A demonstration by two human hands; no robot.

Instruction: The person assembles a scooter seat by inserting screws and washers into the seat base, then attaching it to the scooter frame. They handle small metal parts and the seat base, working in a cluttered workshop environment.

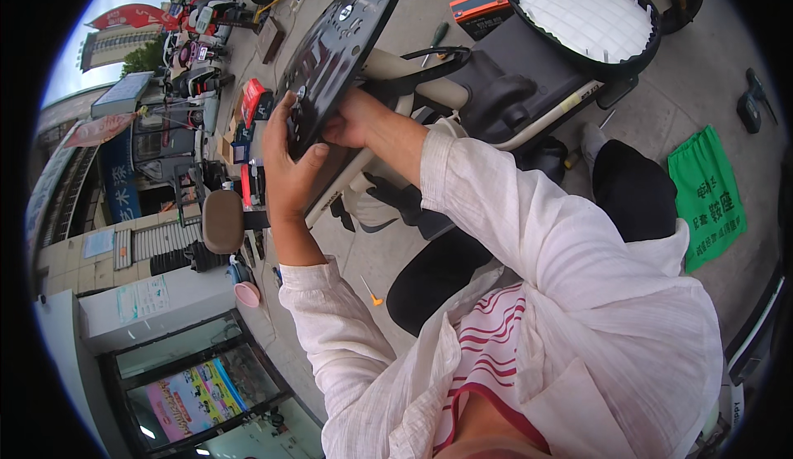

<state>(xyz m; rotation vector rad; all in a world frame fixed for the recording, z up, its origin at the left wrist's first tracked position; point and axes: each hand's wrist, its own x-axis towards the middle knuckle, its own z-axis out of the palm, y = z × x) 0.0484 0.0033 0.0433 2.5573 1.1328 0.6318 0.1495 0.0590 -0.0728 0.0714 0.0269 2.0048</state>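
A black seat base plate (341,44) with many holes stands tilted above the cream frame of an electric scooter (347,177). My left hand (288,155) grips its near end, fingers on the outer face and thumb at the edge. Close to those fingertips a metal bolt (302,94) sits on the plate. My right hand (356,115) is curled behind the plate, at its underside; the plate partly hides its fingers, so what they hold does not show. A black curved strap or handle (440,66) lies beyond my right wrist.
A black-rimmed oval piece with white gridded surface (585,16) rests on the scooter's far end. Around lie a green-handled screwdriver (438,35), an orange-handled screwdriver (373,298), a cordless drill (749,103) and a green printed bag (706,199). A brown backrest pad (223,222) juts out at left.
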